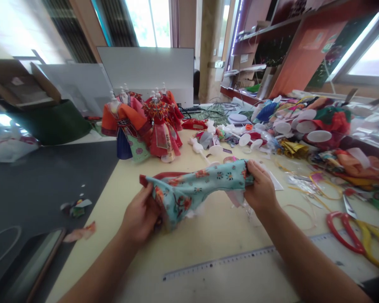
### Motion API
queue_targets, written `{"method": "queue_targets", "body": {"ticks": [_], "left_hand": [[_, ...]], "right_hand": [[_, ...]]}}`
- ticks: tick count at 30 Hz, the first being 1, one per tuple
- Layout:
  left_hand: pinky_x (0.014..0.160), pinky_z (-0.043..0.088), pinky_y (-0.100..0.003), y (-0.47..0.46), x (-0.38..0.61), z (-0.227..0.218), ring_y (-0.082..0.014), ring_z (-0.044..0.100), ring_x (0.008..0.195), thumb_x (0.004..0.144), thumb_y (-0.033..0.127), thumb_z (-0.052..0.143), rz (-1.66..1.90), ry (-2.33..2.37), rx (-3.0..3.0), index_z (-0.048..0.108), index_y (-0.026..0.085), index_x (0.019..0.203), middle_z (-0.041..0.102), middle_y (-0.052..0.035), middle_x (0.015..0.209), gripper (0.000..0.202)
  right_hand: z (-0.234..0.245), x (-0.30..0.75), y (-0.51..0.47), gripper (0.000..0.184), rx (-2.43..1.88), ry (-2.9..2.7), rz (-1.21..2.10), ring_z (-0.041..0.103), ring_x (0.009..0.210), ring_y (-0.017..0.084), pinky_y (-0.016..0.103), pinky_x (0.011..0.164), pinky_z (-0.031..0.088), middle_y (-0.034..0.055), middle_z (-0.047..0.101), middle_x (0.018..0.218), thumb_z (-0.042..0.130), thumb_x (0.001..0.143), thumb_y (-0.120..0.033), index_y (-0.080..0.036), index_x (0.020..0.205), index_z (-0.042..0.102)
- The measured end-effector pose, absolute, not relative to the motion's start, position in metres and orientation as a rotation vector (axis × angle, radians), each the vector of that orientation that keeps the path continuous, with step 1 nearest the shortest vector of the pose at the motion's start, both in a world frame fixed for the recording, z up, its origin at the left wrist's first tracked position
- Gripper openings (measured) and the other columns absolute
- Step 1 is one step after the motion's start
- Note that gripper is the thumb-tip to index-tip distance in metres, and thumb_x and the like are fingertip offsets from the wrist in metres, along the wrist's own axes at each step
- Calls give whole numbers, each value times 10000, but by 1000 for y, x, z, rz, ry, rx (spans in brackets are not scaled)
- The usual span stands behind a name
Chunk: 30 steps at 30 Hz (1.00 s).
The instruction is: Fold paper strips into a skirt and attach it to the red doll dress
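Note:
A light-blue floral cloth piece point(202, 181), perhaps a small doll garment, is stretched between my two hands above the pale table point(120, 265). My left hand point(142, 216) pinches its left end, where a dark red edge shows behind the blue. The other end is gripped by my right hand point(260, 187), its thumb on top. Orange flowers and small dark motifs cover the fabric, which sags and folds toward the left. Some white or clear material hangs below the cloth near my right hand. A transparent ruler point(221, 263) lies on the table below the cloth.
Several dressed doll forms point(159, 130) stand at the back left. Scissors with red and yellow handles point(350, 235) lie at right. Fabric scraps and white stands point(318, 136) are heaped at the back right. A tablet-like device point(28, 265) rests on the dark surface at left.

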<state>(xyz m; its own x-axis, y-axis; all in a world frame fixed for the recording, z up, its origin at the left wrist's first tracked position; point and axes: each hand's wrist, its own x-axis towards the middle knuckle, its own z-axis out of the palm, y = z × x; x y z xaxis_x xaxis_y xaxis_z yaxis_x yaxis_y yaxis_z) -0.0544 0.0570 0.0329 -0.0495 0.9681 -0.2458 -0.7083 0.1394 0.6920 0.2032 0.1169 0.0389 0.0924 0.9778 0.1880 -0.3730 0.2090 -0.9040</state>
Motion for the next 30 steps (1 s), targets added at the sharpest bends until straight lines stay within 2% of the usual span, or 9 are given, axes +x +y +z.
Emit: {"method": "queue_targets", "body": {"ticks": [5, 7, 9, 12, 16, 18, 22, 25, 30], "left_hand": [[836, 532, -393, 54, -52, 32, -230, 678, 875, 938, 276, 360, 1289, 693, 309, 601, 146, 1042, 704, -72, 871, 292], [828, 537, -365, 54, -49, 29, -193, 686, 813, 940, 252, 367, 1325, 671, 266, 593, 173, 1043, 700, -40, 839, 261], [815, 541, -346, 54, -46, 26, -160, 686, 758, 945, 228, 362, 1356, 664, 232, 582, 198, 1049, 696, -16, 830, 246], [815, 538, -351, 55, -44, 24, -168, 685, 805, 949, 227, 356, 1352, 683, 220, 562, 202, 1093, 696, -35, 914, 252], [841, 525, -347, 55, -43, 24, -179, 676, 882, 941, 208, 374, 1365, 696, 225, 547, 204, 1145, 695, -47, 961, 267], [850, 522, -343, 54, -42, 24, -174, 675, 881, 946, 205, 366, 1363, 688, 208, 550, 198, 1146, 699, -43, 937, 272], [839, 525, -308, 55, -41, 26, -143, 677, 833, 960, 208, 340, 1384, 670, 140, 568, 188, 1098, 698, -23, 891, 268], [844, 526, -326, 58, -45, 28, -164, 678, 832, 951, 205, 345, 1382, 668, 150, 594, 160, 1024, 697, -37, 868, 263], [842, 528, -400, 59, -49, 31, -233, 675, 857, 919, 226, 379, 1331, 700, 230, 630, 119, 889, 697, -83, 837, 275]], "right_hand": [[29, 198, 115, 224, -828, -1246, 1246, 601, 723, 173, 300, 662, 493, 15, 628, 797, 594, 794, -403, -214, 915, 596], [23, 192, 111, 287, -973, -1531, 1017, 597, 854, 211, 337, 738, 486, 56, 638, 940, 586, 812, -382, -205, 1038, 590], [19, 186, 104, 328, -1051, -1733, 653, 570, 959, 238, 385, 830, 459, 87, 615, 1054, 587, 821, -331, -201, 1121, 560], [17, 177, 90, 317, -917, -1918, 348, 524, 1056, 246, 423, 929, 408, 105, 586, 1101, 574, 835, -263, -199, 1143, 535], [16, 164, 76, 421, -722, -2203, 483, 490, 1102, 249, 441, 964, 395, 119, 548, 1161, 617, 808, -259, -190, 1205, 497], [12, 157, 73, 402, -698, -2263, 573, 497, 1083, 249, 439, 943, 412, 118, 553, 1155, 626, 799, -251, -189, 1181, 516], [5, 147, 72, 67, -579, -2252, 702, 557, 890, 191, 366, 828, 454, 58, 630, 891, 538, 854, -178, -202, 878, 596], [7, 151, 72, 78, -528, -2181, 774, 559, 803, 168, 335, 772, 459, 43, 620, 797, 520, 870, -177, -200, 821, 577], [17, 162, 71, 103, -421, -2182, 777, 562, 781, 170, 377, 815, 449, 40, 616, 777, 491, 870, -164, -213, 818, 565]]}}
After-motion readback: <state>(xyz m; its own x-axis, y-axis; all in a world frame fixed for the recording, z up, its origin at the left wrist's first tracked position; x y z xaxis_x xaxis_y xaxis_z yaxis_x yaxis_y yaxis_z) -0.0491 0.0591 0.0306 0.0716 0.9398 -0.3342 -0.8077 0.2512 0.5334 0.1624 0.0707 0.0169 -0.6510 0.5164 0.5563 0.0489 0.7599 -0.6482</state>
